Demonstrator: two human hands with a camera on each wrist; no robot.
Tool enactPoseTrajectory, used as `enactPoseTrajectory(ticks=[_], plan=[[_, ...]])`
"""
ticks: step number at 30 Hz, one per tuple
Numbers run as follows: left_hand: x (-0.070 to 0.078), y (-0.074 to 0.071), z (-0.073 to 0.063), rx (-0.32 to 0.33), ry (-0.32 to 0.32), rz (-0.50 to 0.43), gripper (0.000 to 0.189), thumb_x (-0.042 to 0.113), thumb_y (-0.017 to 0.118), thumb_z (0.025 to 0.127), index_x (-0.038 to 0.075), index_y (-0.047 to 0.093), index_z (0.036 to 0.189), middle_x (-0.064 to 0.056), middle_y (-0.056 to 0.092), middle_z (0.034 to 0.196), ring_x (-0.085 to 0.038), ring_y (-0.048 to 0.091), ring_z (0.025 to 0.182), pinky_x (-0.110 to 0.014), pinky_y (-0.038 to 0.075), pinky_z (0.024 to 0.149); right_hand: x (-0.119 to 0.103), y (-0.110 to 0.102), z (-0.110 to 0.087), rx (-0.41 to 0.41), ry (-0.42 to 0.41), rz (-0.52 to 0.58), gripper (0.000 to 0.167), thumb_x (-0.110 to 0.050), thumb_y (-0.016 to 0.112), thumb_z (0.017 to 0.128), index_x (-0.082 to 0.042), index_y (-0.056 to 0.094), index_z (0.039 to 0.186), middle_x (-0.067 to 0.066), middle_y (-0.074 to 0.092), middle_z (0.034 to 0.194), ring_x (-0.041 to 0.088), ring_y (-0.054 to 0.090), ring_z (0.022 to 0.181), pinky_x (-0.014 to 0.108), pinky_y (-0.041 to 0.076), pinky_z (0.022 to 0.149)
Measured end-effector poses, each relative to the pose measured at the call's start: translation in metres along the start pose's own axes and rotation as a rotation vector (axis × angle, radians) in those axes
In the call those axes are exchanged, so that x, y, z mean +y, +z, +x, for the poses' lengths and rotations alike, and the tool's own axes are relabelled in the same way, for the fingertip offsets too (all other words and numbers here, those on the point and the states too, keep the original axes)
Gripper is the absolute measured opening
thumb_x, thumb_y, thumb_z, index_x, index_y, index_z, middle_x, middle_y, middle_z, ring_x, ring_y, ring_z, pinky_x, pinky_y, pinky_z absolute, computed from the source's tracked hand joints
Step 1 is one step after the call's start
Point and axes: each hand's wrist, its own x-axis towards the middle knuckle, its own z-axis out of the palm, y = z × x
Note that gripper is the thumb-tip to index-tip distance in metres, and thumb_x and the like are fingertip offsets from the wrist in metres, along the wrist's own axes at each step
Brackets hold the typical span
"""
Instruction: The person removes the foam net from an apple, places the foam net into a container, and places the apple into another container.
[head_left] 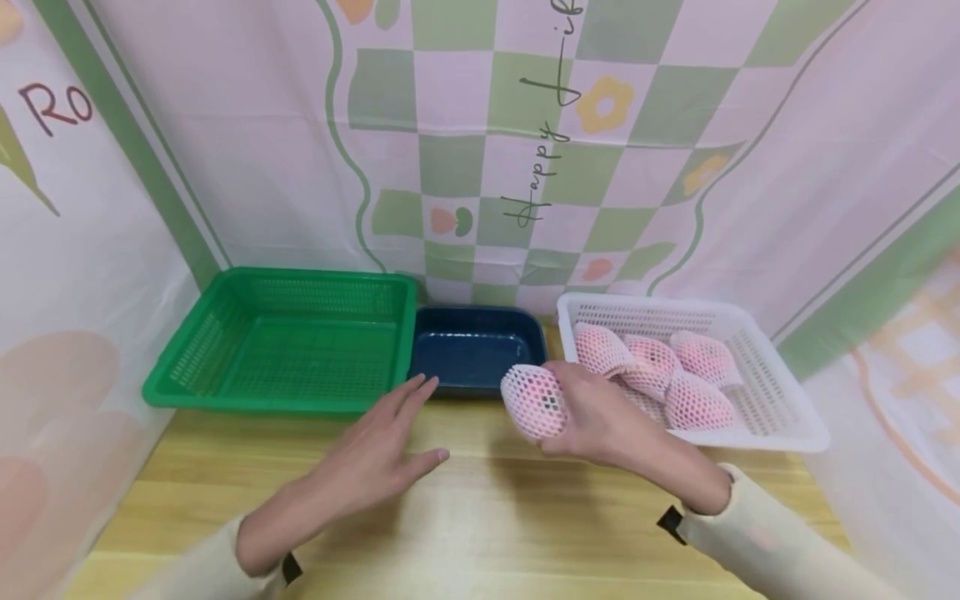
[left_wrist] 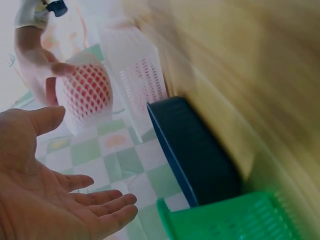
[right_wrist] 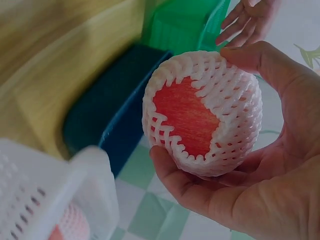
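Observation:
My right hand (head_left: 600, 417) grips an apple (right_wrist: 187, 120) wrapped in a white foam net, thumb on one side and fingers curled round the other. Red skin shows through a gap in the net in the right wrist view. In the head view the apple is above the table, just in front of the dark blue tray (head_left: 476, 387). My left hand (head_left: 367, 450) hovers with its fingers spread and nothing in it, near the front of the green basket (head_left: 262, 406). At the right, several more net-wrapped apples (head_left: 701, 400) lie in the white basket (head_left: 780, 392).
The green basket, blue tray and white basket stand side by side along the back of the wooden table (head_left: 465, 517). Behind them hangs a checked, printed cloth (head_left: 457, 167), with more cloth along both sides. The green basket's floor shows bare.

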Motion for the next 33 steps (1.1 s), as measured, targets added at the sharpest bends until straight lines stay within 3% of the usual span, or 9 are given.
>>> enactPoseTrajectory(ticks=[9,14,20,28,33], plan=[[0.0,0.021,-0.006,-0.044,0.009,-0.082,0.087,0.044,0.075,0.098,0.013,0.031,0.167,-0.018,0.031,0.171,-0.042,0.038,0.152,-0.064,0.039,0.117,-0.003,0.03,-0.001,-0.018,-0.011,0.041,0.087,-0.017,0.096,0.06,0.006,0.058,0.134,0.019,0.069,0.122,0.031,0.068,0.104,0.05,0.06,0.09],[-0.003,0.03,-0.006,-0.041,0.025,-0.118,0.085,0.04,0.075,0.099,0.011,0.032,0.166,-0.018,0.035,0.169,-0.04,0.038,0.152,-0.062,0.038,0.119,-0.003,0.044,-0.002,-0.039,-0.012,0.033,0.09,-0.017,0.096,0.059,0.008,0.057,0.136,0.024,0.067,0.126,0.037,0.068,0.109,0.054,0.06,0.093],[-0.006,0.039,-0.006,-0.037,0.02,-0.18,0.082,0.035,0.075,0.099,0.007,0.035,0.164,-0.02,0.041,0.165,-0.04,0.041,0.151,-0.06,0.037,0.12,-0.003,0.054,-0.003,-0.049,-0.001,0.059,0.091,-0.014,0.097,0.057,0.007,0.057,0.136,0.023,0.066,0.127,0.036,0.068,0.109,0.054,0.06,0.093],[-0.012,0.051,-0.007,-0.058,-0.035,-0.273,0.076,0.036,0.071,0.102,0.01,0.037,0.164,-0.017,0.043,0.164,-0.039,0.047,0.147,-0.061,0.04,0.118,-0.003,0.066,-0.004,-0.089,0.0,0.06,0.095,-0.015,0.098,0.057,0.005,0.056,0.139,0.022,0.067,0.13,0.037,0.068,0.109,0.054,0.06,0.093],[-0.015,0.055,-0.005,-0.04,-0.051,-0.345,0.066,0.03,0.069,0.104,0.008,0.043,0.16,-0.016,0.053,0.156,-0.035,0.056,0.138,-0.055,0.05,0.111,-0.001,0.074,-0.003,-0.108,-0.039,0.061,0.096,-0.016,0.099,0.056,0.003,0.057,0.14,0.02,0.068,0.129,0.034,0.069,0.107,0.052,0.061,0.092]])
